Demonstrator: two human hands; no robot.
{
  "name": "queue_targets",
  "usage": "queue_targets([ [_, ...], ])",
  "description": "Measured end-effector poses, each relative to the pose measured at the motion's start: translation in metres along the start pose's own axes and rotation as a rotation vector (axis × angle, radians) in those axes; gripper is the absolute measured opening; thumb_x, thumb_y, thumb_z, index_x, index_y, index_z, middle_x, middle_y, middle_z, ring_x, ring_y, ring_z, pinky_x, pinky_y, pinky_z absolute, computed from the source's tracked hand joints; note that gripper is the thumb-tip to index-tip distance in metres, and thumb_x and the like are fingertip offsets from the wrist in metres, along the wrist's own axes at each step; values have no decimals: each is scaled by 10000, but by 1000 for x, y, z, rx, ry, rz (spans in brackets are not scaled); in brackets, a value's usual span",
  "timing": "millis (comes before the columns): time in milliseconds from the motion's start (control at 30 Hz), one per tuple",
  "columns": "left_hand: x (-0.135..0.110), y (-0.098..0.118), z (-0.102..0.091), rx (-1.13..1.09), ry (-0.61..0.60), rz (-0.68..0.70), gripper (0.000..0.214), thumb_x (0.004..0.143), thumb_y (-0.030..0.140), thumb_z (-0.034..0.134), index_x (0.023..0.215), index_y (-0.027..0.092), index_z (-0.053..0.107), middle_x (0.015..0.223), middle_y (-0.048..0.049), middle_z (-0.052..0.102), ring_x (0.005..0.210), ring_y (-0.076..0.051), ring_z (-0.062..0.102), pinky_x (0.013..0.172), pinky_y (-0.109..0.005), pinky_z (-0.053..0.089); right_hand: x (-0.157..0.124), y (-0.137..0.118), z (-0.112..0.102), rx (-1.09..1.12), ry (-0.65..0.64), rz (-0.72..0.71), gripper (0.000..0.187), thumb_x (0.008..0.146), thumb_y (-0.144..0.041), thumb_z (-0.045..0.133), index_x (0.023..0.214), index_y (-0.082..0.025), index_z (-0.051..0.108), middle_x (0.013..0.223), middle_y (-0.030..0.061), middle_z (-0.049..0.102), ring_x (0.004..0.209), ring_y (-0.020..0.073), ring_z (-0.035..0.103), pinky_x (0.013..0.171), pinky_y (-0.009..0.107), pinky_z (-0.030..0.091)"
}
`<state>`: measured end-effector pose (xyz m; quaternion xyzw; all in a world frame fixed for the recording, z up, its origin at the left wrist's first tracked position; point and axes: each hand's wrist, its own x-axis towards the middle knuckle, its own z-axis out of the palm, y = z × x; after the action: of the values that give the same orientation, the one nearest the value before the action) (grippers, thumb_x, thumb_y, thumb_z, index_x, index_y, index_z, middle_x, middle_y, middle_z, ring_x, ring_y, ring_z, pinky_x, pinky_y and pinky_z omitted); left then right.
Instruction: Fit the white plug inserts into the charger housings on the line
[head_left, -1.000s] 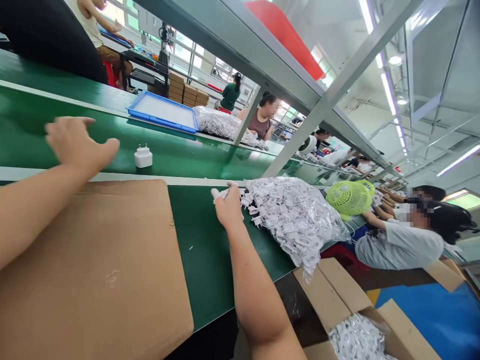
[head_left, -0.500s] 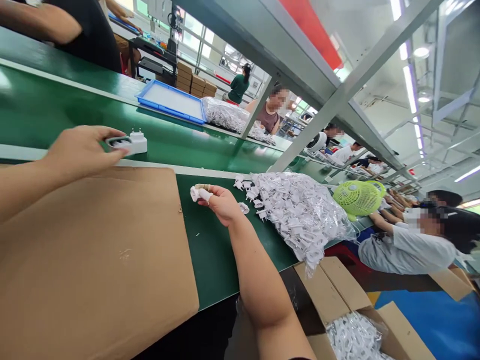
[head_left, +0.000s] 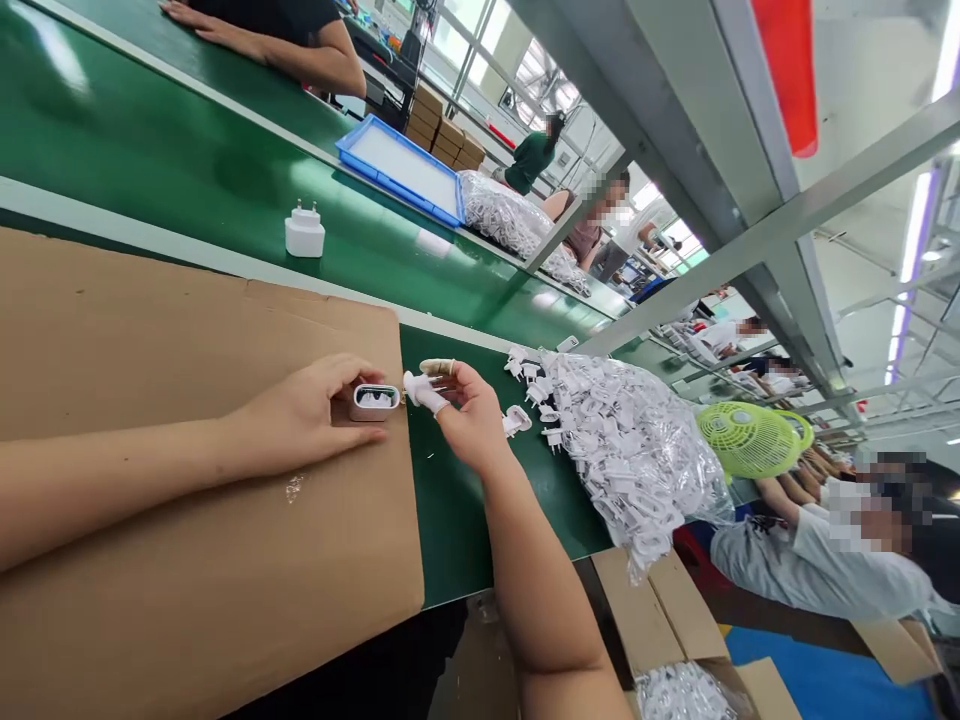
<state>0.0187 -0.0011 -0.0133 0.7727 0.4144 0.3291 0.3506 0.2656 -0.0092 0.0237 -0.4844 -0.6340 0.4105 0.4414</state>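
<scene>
My left hand [head_left: 306,415] grips a white charger shell [head_left: 374,401], its open end turned toward me, over the right edge of a brown cardboard sheet [head_left: 187,520]. My right hand [head_left: 466,412], with white finger cots on its fingertips, pinches a small white plug piece [head_left: 412,383] just right of the shell. The two pieces are almost touching. More loose plug pieces [head_left: 525,368] lie on the green bench beside a big clear bag of them [head_left: 630,450]. A finished white charger [head_left: 304,233] stands upright on the green conveyor belt [head_left: 150,170].
A blue tray [head_left: 401,170] and another bag of parts [head_left: 504,215] sit across the belt. Another person's arm [head_left: 285,40] rests at the far side. An open carton [head_left: 675,650] of bagged parts stands below right. A green fan [head_left: 750,440] and seated workers are further right.
My left hand took a charger shell from the belt and drew it back over the cardboard. My right hand picked a plug piece from the pile and brought it up to the shell.
</scene>
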Motion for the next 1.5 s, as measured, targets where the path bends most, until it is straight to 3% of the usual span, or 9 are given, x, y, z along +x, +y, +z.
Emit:
queue_targets([
  [100,1,1,0,47,-38,25,467,921,638,677,1118,220,748,1044,-78,739,926,-268,673,761,-359,543,-7,-2,3,-206,58,-174,247,924,-288,735,1163,-230,753,1140,58,793,996,199,728,841,335,591],
  [267,1,3,2,18,2,68,396,926,605,677,1039,236,767,990,-55,734,892,-241,656,737,-331,513,-17,-9,10,-434,67,-355,259,996,-198,622,1231,-243,720,1144,69,777,1023,215,695,877,363,584],
  [467,2,-4,5,9,56,116,352,899,567,701,935,219,743,915,-59,712,895,-255,638,774,-359,506,-23,-11,27,-649,-34,-507,425,907,-46,575,1273,-229,690,1164,99,763,1091,252,670,979,408,595],
  [667,3,0,4,16,63,108,329,884,547,710,899,218,721,881,-48,687,874,-252,626,772,-358,480,-20,-13,30,-739,-95,-510,442,876,-34,531,1231,-229,709,1157,98,763,1052,260,664,953,415,601],
  [833,3,1,5,21,48,101,325,890,541,682,850,219,686,854,-48,679,865,-250,617,766,-358,472,-21,-13,33,-740,-20,-597,466,842,-24,510,1226,-210,696,1144,110,754,1068,271,651,966,422,594],
  [1067,2,-2,5,37,46,103,341,890,552,662,831,217,666,852,-59,683,867,-266,624,773,-378,484,-16,-16,35,-814,-87,-531,463,821,3,511,1186,-210,699,1138,104,757,1028,265,641,934,400,586],
  [1133,0,-3,8,64,61,140,337,919,543,641,910,210,691,928,-75,711,931,-285,642,830,-398,505,-15,-18,37,-850,-93,-544,438,819,11,512,1146,-209,704,1110,97,761,999,260,634,918,387,579],
  [1300,-7,-2,17,377,129,218,530,1066,524,445,1384,156,655,1334,-184,699,1198,-390,625,1036,-539,480,-17,-20,43,-970,-87,-453,387,850,6,542,1110,-228,706,1085,74,759,918,241,625,859,366,555],
  [1500,-7,17,9,852,-25,165,683,1100,521,236,1109,92,766,1041,-290,675,1000,-459,614,823,-570,450,-15,-18,41,-956,-82,-414,377,852,-16,595,1133,-228,729,1164,53,782,994,238,668,893,350,536],
])
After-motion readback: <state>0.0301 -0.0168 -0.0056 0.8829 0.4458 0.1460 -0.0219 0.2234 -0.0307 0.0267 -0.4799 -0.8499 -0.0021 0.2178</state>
